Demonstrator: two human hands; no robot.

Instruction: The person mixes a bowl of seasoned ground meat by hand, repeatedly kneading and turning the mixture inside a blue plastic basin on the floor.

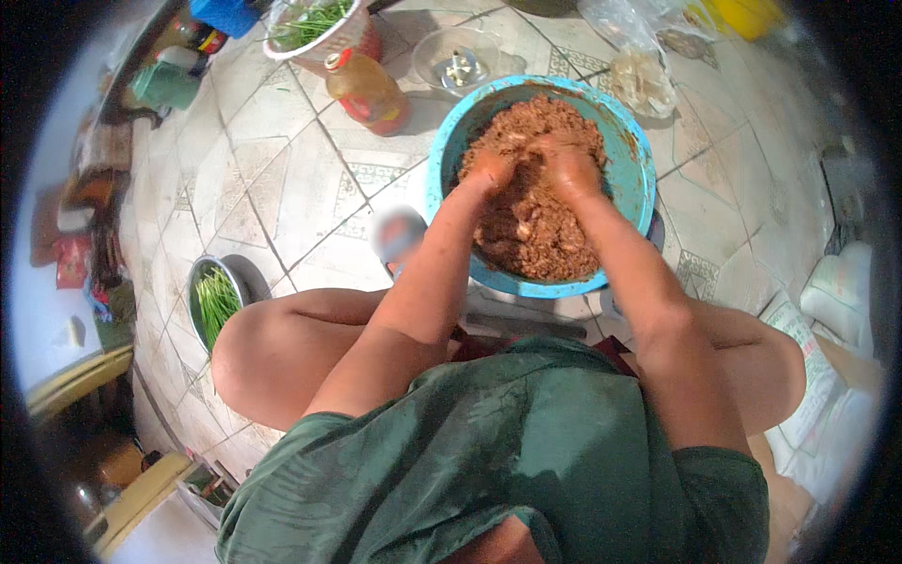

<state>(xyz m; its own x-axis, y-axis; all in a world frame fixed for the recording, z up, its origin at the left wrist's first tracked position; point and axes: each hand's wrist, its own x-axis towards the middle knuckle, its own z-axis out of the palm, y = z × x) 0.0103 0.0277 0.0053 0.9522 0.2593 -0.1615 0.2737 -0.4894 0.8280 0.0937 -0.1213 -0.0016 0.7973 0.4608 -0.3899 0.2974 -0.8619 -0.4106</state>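
Note:
On the tiled floor before me stands a round blue plastic basin [435, 169] with a reddish-brown, crumbly moist mixture [550, 240] in it that holds a few paler bits. Both hands are sunk into the mixture near the middle of the basin. My left hand [493, 171] is at the left, its fingers hidden in the mass. Close to its right, my right hand [567, 169] is blurred, with its fingertips buried too. Whether either hand is closed on a lump cannot be seen. The same mixture is smeared on the basin's inner wall.
Beyond the basin stand a bottle with a red cap [368, 95], a clear plastic bowl [430, 60], a basket of green stalks [310, 46] and a plastic bag [641, 81]. A metal bowl of cut green stalks [217, 299] is beside my left knee. Sacks [803, 359] lie at the right.

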